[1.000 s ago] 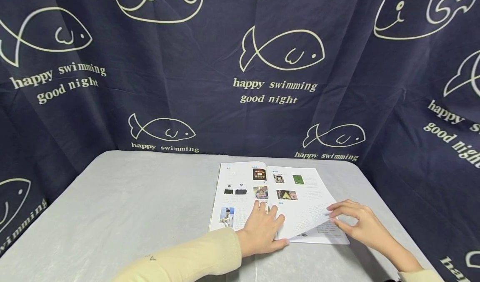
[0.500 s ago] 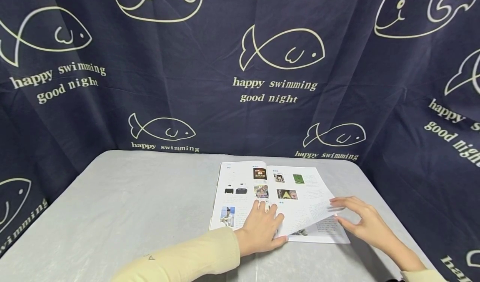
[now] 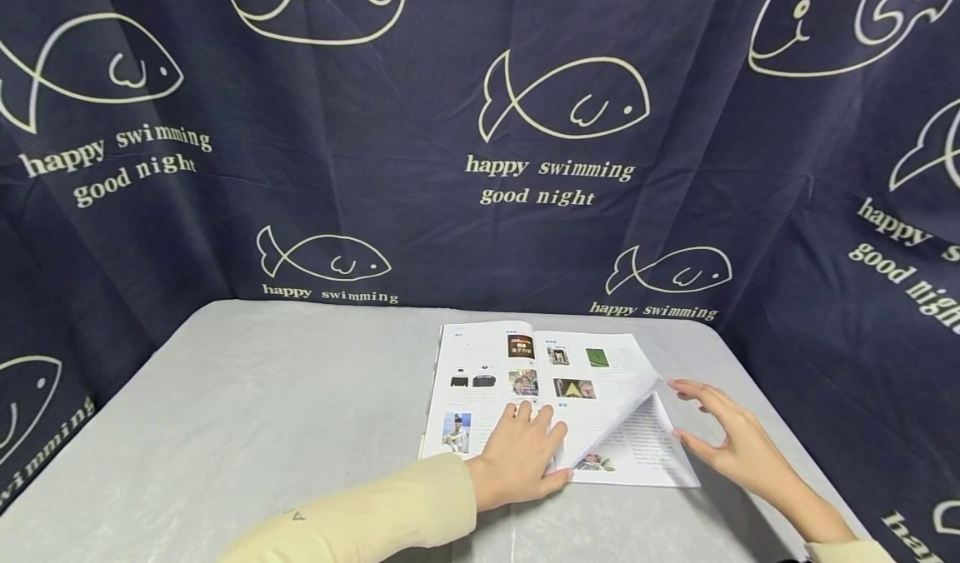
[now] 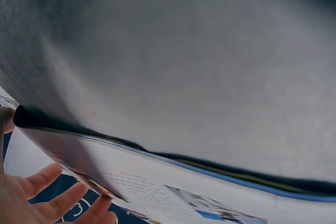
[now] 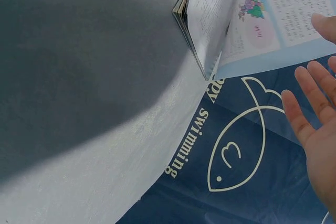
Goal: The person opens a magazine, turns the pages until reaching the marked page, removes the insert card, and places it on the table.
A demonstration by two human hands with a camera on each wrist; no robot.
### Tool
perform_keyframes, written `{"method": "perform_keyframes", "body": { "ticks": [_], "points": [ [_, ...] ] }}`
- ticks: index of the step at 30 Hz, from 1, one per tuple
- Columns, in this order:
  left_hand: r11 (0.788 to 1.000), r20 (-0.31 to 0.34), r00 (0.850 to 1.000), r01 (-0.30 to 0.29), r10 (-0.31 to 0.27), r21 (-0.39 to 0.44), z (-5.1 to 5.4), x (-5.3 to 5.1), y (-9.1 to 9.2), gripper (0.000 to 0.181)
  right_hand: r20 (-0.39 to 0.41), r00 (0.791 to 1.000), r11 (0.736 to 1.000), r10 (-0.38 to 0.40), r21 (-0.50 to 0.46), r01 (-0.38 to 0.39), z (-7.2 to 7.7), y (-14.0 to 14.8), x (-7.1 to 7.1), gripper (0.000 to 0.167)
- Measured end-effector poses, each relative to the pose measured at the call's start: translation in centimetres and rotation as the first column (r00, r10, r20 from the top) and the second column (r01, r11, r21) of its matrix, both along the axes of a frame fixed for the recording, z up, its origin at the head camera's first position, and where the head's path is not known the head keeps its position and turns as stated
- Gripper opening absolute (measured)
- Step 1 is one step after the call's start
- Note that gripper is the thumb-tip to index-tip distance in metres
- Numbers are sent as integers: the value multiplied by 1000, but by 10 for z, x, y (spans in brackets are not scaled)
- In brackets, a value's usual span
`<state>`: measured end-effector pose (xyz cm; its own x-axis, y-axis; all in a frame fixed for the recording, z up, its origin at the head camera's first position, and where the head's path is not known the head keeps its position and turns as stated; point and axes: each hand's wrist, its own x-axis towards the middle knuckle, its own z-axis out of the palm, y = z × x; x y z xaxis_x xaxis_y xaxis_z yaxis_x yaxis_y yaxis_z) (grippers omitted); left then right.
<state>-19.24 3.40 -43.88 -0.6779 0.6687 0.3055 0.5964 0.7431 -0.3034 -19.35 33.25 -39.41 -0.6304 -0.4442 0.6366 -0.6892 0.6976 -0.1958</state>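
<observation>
An open magazine (image 3: pixel 480 396) with pictures and small print lies at the table's right. My left hand (image 3: pixel 519 456) rests with spread fingers on its lower middle, near the fold; the left wrist view shows the hand (image 4: pixel 50 198) at the magazine's (image 4: pixel 152 177) edge. A right-hand page (image 3: pixel 611 413) is raised, its lower corner lifted and bent, with another printed page (image 3: pixel 645 446) beneath. My right hand (image 3: pixel 738 446) is beside that page's edge, fingers apart; the right wrist view shows the hand (image 5: pixel 317 124) spread near a raised page with a blue border (image 5: pixel 262 66).
A pale grey cloth covers the table (image 3: pixel 300 413), which extends left of the magazine. Dark blue curtains (image 3: pixel 420 171) printed with white fish and lettering stand behind the table and at both sides.
The lifted page corner has risen and swung up and left, uncovering more of the page below. My right fingers and thumb have spread apart. My left hand has hardly moved.
</observation>
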Motion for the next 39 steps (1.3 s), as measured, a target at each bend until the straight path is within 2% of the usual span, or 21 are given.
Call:
{"method": "perform_keyframes", "body": {
  "ticks": [5, 16, 23, 30, 39],
  "points": [
    [1000, -3, 1000, 9, -9, 12, 0, 0, -2, 53, -20, 1000, 1000, 17, 18, -17, -3, 0, 0, 70],
    [999, -1, 1000, 17, -17, 34, 1, -1, -4, 64, 4, 996, 994, 86, 68, -86, -14, -3, 1, 61],
    [996, 12, 1000, 24, -25, 84, -2, -2, -5, 74, 31, 986, 986, 163, 28, -164, -22, -4, 0, 57],
    [993, 7, 1000, 21, -22, 117, -3, -2, -5, 86, 55, 985, 985, 163, 52, -166, -30, -4, 2, 55],
    [991, -41, 998, 48, -43, 124, -2, -2, -3, 96, 92, 986, 986, 137, 82, -145, -35, -3, 5, 56]
  ]
}}
